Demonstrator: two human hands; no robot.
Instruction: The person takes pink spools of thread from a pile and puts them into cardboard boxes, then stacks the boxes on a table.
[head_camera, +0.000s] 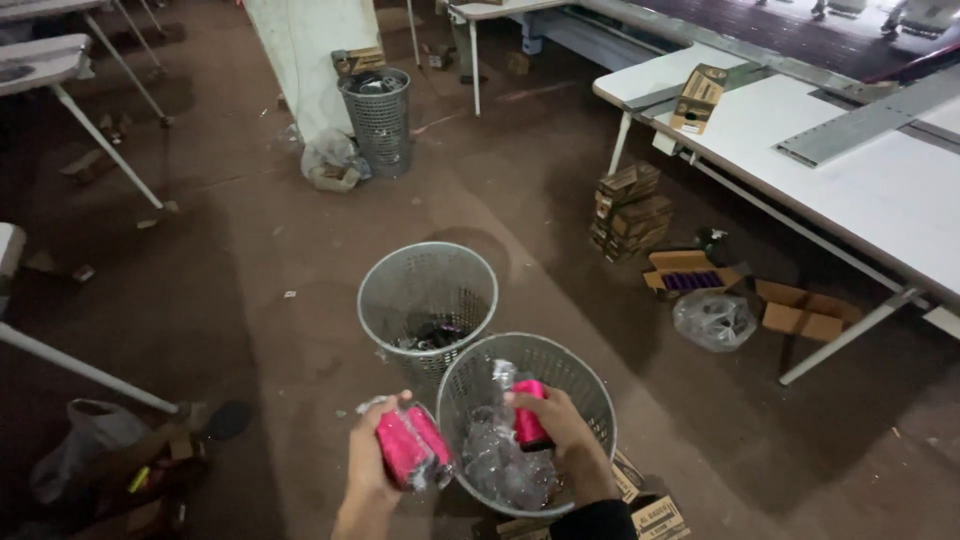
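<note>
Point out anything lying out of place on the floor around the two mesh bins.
An opened carton and a flattened box lie on the floor beside a crumpled plastic bag under the white table, not in any bin. Scraps dot the floor. Both hands hold pink packs over the nearer bin.

A white table (880, 190) stands at the right, with a small brown box (697, 98) and a grey metal rail (860, 125) on top. Beside its near leg lie stacked cartons (628, 212), an open box of purple items (688, 275) and a clear bag (714, 319). Far left of the table, a third mesh bin (378, 120) stands against a white pillar (312, 55).
</note>
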